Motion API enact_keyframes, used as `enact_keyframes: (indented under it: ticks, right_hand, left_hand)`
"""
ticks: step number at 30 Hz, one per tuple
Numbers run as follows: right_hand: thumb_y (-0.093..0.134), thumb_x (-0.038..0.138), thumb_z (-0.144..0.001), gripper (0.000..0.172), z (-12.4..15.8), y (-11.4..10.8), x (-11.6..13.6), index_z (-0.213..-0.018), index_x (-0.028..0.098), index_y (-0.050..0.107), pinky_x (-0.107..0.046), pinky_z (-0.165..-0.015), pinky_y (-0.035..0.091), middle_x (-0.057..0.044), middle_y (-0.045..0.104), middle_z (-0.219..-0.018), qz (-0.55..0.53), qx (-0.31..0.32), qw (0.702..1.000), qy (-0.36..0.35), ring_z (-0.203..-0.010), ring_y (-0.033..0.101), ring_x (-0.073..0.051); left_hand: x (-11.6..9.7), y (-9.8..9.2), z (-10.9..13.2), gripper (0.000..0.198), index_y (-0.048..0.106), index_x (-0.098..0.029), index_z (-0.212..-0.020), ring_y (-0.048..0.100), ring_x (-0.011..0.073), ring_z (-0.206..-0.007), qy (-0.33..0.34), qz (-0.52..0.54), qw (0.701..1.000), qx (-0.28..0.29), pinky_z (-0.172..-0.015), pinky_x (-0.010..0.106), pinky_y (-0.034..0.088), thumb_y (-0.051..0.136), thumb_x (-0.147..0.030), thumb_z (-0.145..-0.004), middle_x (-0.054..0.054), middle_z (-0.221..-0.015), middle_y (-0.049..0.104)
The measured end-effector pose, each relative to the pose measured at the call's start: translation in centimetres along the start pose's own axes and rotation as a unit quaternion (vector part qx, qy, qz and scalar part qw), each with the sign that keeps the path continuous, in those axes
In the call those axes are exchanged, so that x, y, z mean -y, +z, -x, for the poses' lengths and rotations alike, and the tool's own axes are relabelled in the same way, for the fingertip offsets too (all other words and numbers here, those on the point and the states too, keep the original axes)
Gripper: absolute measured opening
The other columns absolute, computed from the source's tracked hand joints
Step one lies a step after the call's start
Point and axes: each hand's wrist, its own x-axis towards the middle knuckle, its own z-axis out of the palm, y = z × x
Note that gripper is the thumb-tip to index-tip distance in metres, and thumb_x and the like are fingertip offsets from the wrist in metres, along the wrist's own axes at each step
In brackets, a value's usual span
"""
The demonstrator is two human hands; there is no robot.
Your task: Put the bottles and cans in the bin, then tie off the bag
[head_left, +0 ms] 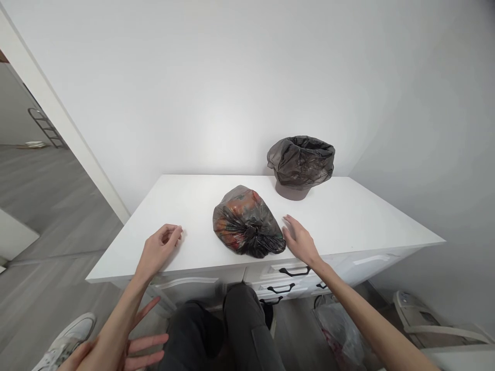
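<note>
A filled black plastic garbage bag [249, 224], gathered and closed at its near side, lies on the white cabinet top; orange, red and green contents show through the thin film. Left of it, apart from the bag, my left hand [161, 248] rests at the front of the surface, fingers curled in and nothing visible in them. My right hand [300, 241] is beside the bag's right edge, fingers stretched out and holding nothing; whether it touches the bag I cannot tell. Behind stands a small brown bin [293, 192] with a black liner [303, 162] folded over its rim.
Another person's hand [145, 350] is at my left forearm, fingers spread, with a white shoe [73, 332] nearby. The white cabinet [340, 226] has drawers with black handles [294, 271]. A clear plastic bag [342, 324] lies below right. Walls stand behind and right.
</note>
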Motion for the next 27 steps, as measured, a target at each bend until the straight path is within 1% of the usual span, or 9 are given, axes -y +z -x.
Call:
enact_keyframes:
  ticks: [3,5,8,10,12,15,19,23,27]
  right_hand:
    - [0.043,0.042,-0.105,0.044,-0.3,-2.5,1.7,-0.137,0.020,0.064,-0.052,-0.117,0.049,-0.016,0.067,-0.142,-0.070,-0.038,0.996,-0.035,-0.134,0.062,-0.030]
    - [0.044,0.040,-0.106,0.039,-0.4,-4.6,3.4,-0.134,0.023,0.066,-0.050,-0.116,0.050,-0.015,0.068,-0.139,-0.095,-0.037,0.992,-0.074,-0.133,0.062,-0.029]
    - [0.049,0.036,-0.106,0.035,-0.6,-7.5,5.9,-0.135,0.029,0.067,-0.047,-0.115,0.050,-0.012,0.066,-0.137,-0.082,0.022,0.985,-0.151,-0.132,0.061,-0.029]
    - [0.054,0.034,-0.105,0.036,-0.8,-8.4,7.2,-0.140,0.032,0.065,-0.045,-0.113,0.052,-0.010,0.063,-0.138,-0.055,0.076,0.972,-0.214,-0.131,0.061,-0.028]
    - [0.059,0.032,-0.104,0.041,-1.3,-8.5,7.9,-0.145,0.033,0.061,-0.043,-0.107,0.055,-0.010,0.060,-0.137,-0.023,0.115,0.957,-0.267,-0.126,0.063,-0.027]
    - [0.064,0.029,-0.102,0.047,-2.4,-7.7,8.5,-0.148,0.030,0.057,-0.042,-0.095,0.058,-0.012,0.058,-0.130,0.028,0.139,0.940,-0.311,-0.113,0.064,-0.026]
    - [0.068,0.022,-0.098,0.038,-3.6,-6.5,9.2,-0.136,0.024,0.064,-0.037,-0.082,0.056,-0.011,0.058,-0.119,0.086,0.137,0.927,-0.339,-0.099,0.062,-0.024]
    - [0.070,0.021,-0.097,0.023,-4.1,-5.7,9.7,-0.120,0.023,0.068,-0.032,-0.075,0.051,-0.007,0.059,-0.114,0.113,0.127,0.929,-0.328,-0.093,0.062,-0.021]
    - [0.067,0.030,-0.099,0.012,-3.8,-4.5,10.2,-0.109,0.023,0.066,-0.031,-0.072,0.048,-0.005,0.061,-0.113,0.078,0.080,0.963,-0.247,-0.081,0.062,-0.017]
  left_hand:
    - [0.4,0.1,-0.2,0.052,0.069,-0.023,-0.092,0.067,0.0217,-0.080,0.007,-0.009,1.000,0.003,-0.076,0.030,0.048,0.055,-0.072,-0.088,0.004,-0.086,0.076]
    - [0.8,0.1,-0.4,0.052,0.069,-0.023,-0.093,0.067,0.0215,-0.080,0.017,-0.013,1.000,0.005,-0.075,0.030,0.048,0.054,-0.072,-0.089,0.004,-0.087,0.076]
    - [1.2,0.2,-0.6,0.053,0.070,-0.022,-0.093,0.067,0.0216,-0.080,0.027,-0.012,1.000,0.006,-0.072,0.029,0.048,0.055,-0.073,-0.089,0.005,-0.086,0.076]
    - [1.1,0.2,-0.6,0.054,0.070,-0.022,-0.093,0.067,0.0217,-0.079,0.027,-0.012,1.000,0.005,-0.071,0.029,0.048,0.055,-0.074,-0.089,0.005,-0.085,0.076]
    - [0.7,0.1,-0.5,0.055,0.070,-0.022,-0.092,0.066,0.0215,-0.078,0.024,-0.012,1.000,0.003,-0.070,0.029,0.048,0.055,-0.074,-0.088,0.006,-0.085,0.075]
    - [0.0,-0.1,-0.2,0.056,0.070,-0.022,-0.091,0.064,0.0206,-0.075,0.016,-0.014,1.000,-0.001,-0.069,0.029,0.047,0.056,-0.075,-0.086,0.005,-0.084,0.074]
    - [-0.5,-0.3,0.0,0.056,0.070,-0.022,-0.089,0.062,0.0200,-0.072,0.020,-0.015,1.000,0.000,-0.068,0.029,0.046,0.056,-0.076,-0.086,0.005,-0.083,0.073]
    - [-0.6,-0.3,0.0,0.056,0.069,-0.022,-0.087,0.061,0.0198,-0.070,0.027,-0.012,1.000,0.001,-0.065,0.028,0.045,0.056,-0.076,-0.085,0.004,-0.078,0.071]
    - [-0.3,-0.3,-0.1,0.055,0.068,-0.022,-0.086,0.058,0.0195,-0.068,0.027,-0.006,1.000,0.001,-0.065,0.029,0.045,0.056,-0.076,-0.085,0.003,-0.074,0.068]
